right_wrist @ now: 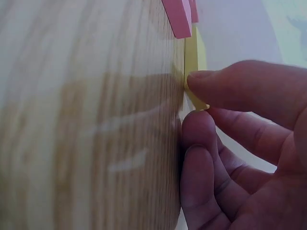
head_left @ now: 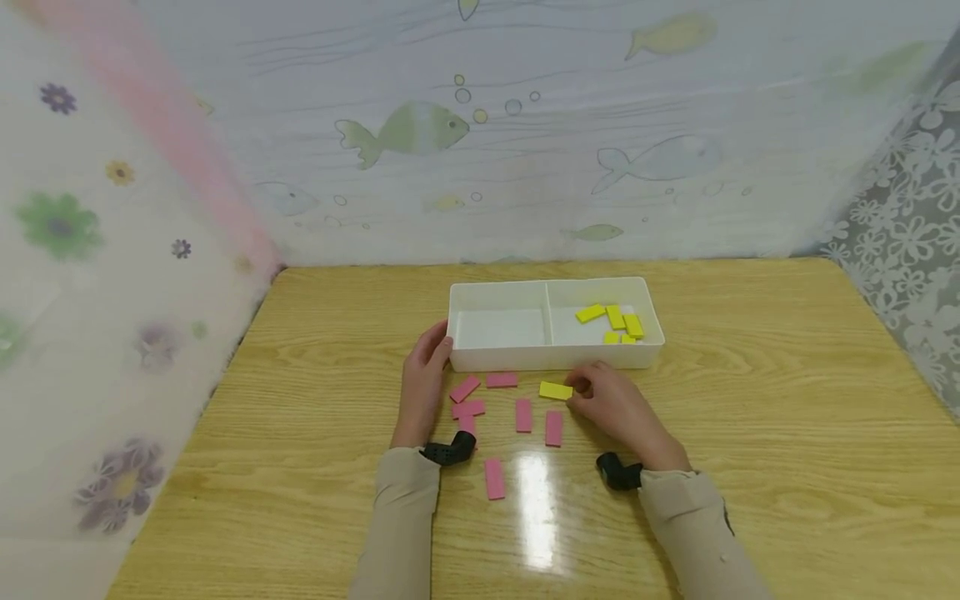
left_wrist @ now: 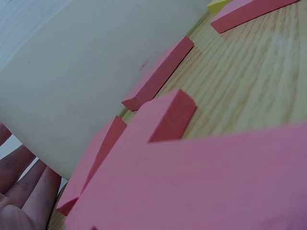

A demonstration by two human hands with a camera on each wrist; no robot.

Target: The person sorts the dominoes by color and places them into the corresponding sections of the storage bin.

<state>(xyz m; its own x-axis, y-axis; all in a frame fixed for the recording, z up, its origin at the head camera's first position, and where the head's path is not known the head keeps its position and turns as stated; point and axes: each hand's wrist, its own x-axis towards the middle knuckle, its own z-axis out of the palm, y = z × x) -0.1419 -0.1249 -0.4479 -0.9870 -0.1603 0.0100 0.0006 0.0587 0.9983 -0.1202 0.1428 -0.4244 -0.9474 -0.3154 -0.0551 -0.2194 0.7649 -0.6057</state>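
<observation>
A white two-compartment box [head_left: 498, 358] stands on the table. My left hand [head_left: 424, 379] rests against its left end, fingers [left_wrist: 41, 194] fairly straight along that wall. In front of the box my right hand [head_left: 611, 404] pinches the right end of a yellow block [head_left: 556, 391] between thumb and index finger. That yellow block [right_wrist: 192, 50] lies low at the tabletop in the right wrist view. Several yellow blocks [head_left: 591, 313] lie in the box's right compartment; the left one holds none. Several pink blocks [head_left: 523, 415] are scattered between my hands.
The wooden table [head_left: 315, 500] runs back to a fish-patterned cloth [head_left: 525, 183]. A flowered cloth [head_left: 90, 333] hangs on the left, and lace [head_left: 907, 233] on the right. One pink block [head_left: 494, 479] lies nearest me. My left wrist's black camera [head_left: 453, 450] overhangs another pink block.
</observation>
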